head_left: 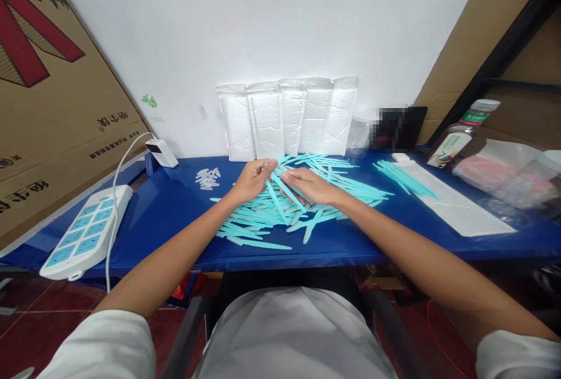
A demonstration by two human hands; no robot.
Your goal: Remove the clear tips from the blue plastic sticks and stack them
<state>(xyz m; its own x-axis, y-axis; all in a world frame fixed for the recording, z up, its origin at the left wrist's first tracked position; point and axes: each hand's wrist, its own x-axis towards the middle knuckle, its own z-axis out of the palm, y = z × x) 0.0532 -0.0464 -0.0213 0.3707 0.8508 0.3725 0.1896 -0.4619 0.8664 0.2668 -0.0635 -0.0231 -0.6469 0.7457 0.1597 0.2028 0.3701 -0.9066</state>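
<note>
A wide heap of slim turquoise eyebrow razors (258,209) covers the middle of the blue table. Above the heap, my left hand (256,179) is closed, its thumb and fingers pinching the upper end of a razor (277,195). My right hand (311,186) is close beside it, also closed, with its thumb pressed on another razor (289,191) that points down between the hands. Fingertips of both hands are partly hidden, so how many razors they hold cannot be told. Off to the left lies a small group of whitish short pieces (207,178).
White padded mailers (267,119) lean on the wall. A row of turquoise razors (405,179) rests by a white mailer (464,204) at right. Beyond stand a bottle (460,134) and plastic bags (504,174). A power strip (87,230) with a cable lies left, near a white charger (162,151).
</note>
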